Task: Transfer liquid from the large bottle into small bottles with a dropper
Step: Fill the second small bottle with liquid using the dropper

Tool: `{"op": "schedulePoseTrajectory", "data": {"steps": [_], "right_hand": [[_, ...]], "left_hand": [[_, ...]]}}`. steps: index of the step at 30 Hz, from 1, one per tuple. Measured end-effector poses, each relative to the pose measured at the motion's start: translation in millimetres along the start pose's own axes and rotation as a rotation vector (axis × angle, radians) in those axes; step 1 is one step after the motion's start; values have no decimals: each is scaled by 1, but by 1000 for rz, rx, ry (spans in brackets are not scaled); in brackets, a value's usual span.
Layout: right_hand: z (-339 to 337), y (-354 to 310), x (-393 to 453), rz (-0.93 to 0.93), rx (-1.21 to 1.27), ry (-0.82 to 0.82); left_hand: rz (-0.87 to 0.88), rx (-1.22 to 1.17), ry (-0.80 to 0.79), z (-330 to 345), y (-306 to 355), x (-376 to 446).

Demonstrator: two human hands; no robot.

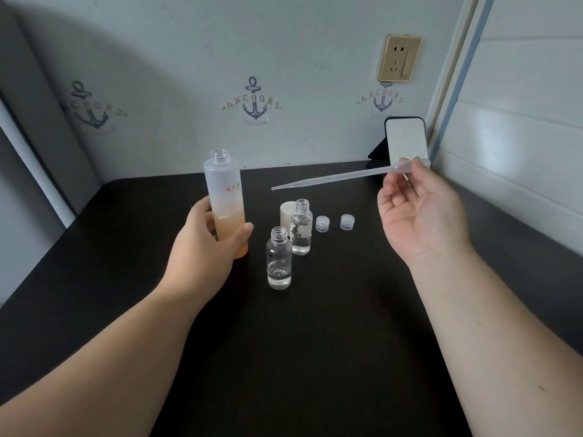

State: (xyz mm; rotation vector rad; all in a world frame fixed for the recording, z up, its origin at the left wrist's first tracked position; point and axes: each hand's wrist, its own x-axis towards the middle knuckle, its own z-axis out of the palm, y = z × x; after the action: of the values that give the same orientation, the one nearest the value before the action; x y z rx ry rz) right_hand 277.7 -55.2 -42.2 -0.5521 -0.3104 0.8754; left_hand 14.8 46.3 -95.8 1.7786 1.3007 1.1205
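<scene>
The wallpaper (252,102) reads "ANCHORS". The left hand (208,238) grips the large bottle (224,197), uncapped, red characters too blurred to read. Right of that grip stand two small bottles (279,260). The right hand (416,209) pinches the dropper (331,178).

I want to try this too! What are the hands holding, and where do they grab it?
The left hand grips the large bottle around its lower body. The right hand pinches the dropper at its bulb end.
</scene>
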Motion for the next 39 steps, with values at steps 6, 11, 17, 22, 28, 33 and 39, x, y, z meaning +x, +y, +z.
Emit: {"op": "schedulePoseTrajectory", "data": {"steps": [6,11,17,22,28,33,39], "right_hand": [[-1,0,1,-7,2,-12],[0,0,2,-27,4,-50],[0,0,1,-36,-15,-68],[1,0,0,-49,-20,-45],[2,0,-1,-69,-40,-26],[0,-1,1,-87,-59,-30],[0,-1,1,-103,-163,-73]], "left_hand": [[78,25,14,-1,2,-3],[124,29,23,-5,6,-8],[165,45,16,-6,13,-13],[186,62,13,-6,15,-13],[202,104,37,-5,7,-10],[229,161,56,-5,6,-8],[270,225,82,-4,6,-9]]}}
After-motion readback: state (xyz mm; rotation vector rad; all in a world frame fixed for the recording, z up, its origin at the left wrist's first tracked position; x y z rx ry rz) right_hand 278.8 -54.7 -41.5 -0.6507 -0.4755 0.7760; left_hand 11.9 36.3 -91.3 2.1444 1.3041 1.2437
